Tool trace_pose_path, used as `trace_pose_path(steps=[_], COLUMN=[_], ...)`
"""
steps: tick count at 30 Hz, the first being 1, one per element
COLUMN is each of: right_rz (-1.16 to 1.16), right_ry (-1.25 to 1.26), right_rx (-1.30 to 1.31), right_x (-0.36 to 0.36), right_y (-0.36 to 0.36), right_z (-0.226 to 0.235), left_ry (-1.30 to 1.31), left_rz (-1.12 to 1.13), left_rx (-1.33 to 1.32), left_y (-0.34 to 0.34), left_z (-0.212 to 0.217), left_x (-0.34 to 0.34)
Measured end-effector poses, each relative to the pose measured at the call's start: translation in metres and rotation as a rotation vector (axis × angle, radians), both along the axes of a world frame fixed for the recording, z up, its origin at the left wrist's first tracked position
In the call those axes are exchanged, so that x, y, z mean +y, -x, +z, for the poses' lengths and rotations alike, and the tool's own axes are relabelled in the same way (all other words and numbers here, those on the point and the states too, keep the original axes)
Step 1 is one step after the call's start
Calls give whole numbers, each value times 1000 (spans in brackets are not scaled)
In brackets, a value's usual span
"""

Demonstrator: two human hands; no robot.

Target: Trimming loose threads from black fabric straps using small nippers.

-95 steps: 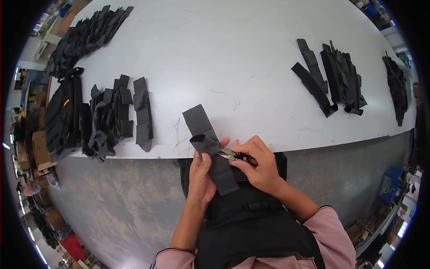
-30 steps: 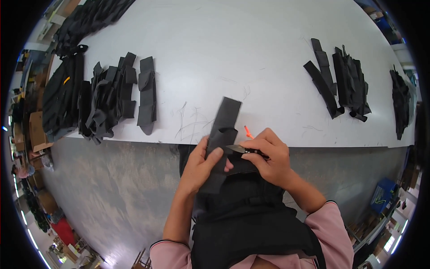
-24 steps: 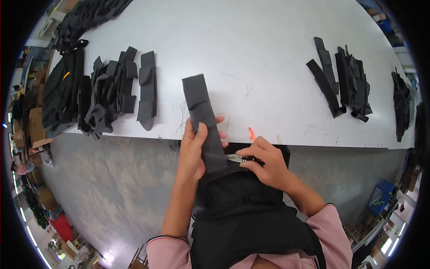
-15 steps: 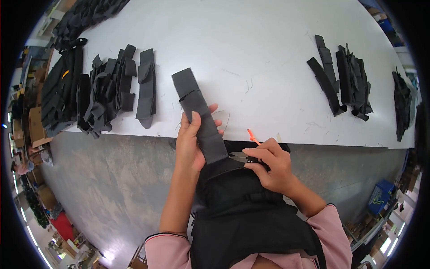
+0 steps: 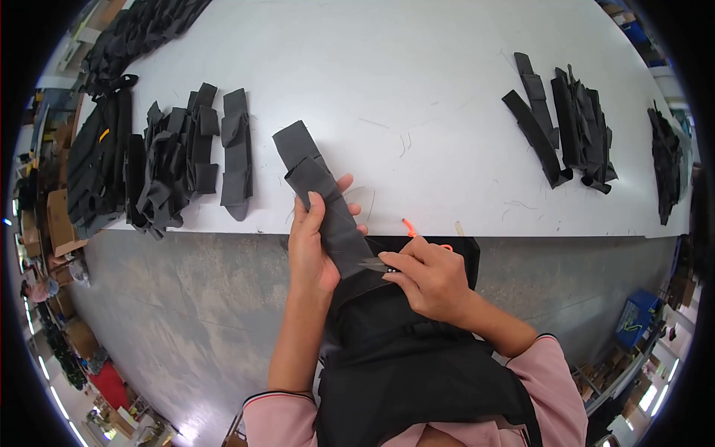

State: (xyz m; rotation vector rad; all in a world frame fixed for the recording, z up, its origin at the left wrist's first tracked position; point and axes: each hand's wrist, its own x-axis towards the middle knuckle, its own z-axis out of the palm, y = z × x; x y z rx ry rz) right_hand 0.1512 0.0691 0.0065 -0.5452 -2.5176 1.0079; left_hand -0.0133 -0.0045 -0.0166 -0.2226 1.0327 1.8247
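My left hand (image 5: 316, 242) is closed around a dark grey fabric strip (image 5: 331, 205) with folded, stitched sections. The strip slants from above the table edge down toward my lap. In my right hand (image 5: 432, 277) is a pair of small thread snips (image 5: 376, 264), their metal blades against the lower right side of the strip. An orange cord (image 5: 410, 228) shows just above my right hand. Below both hands lies the black apron (image 5: 417, 372) that I wear.
On the white table (image 5: 417, 74), several dark strips (image 5: 197, 141) and a black fabric bundle (image 5: 100, 156) lie at left. More strips (image 5: 581, 134) lie at right. Loose threads (image 5: 404, 145) are scattered between them. A blue crate (image 5: 635, 316) stands on the floor at right.
My right hand has moved left with the snips, so the blades now overlap the strip's lower part. The strip and my left hand have shifted slightly left and down.
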Motion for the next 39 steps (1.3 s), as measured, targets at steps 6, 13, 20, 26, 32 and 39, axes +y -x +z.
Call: trace_pose_path(steps=[6,13,20,26,32,39], right_rz=[5,30,66,43,58,194], right_ry=[-43,2,-59,-25,111,105], right_rx=[11,9,-112,-56,-18,-51], right_x=[5,7,8,8,5,9], right_y=[-8,0,-3,0,-1,10], right_z=[2,8,15,12,16,11], left_ry=[-3,-43,-67,-167,-225,-185], left_rz=[-15,-9,4,-20,-56,-126], left_rx=[-86,-22,-82,-140,-189,-147], left_y=[0,3,3,3,4,3], left_z=[-2,1,-4,-3,-3,4], left_x=[1,2,-5,-5,-6,-6])
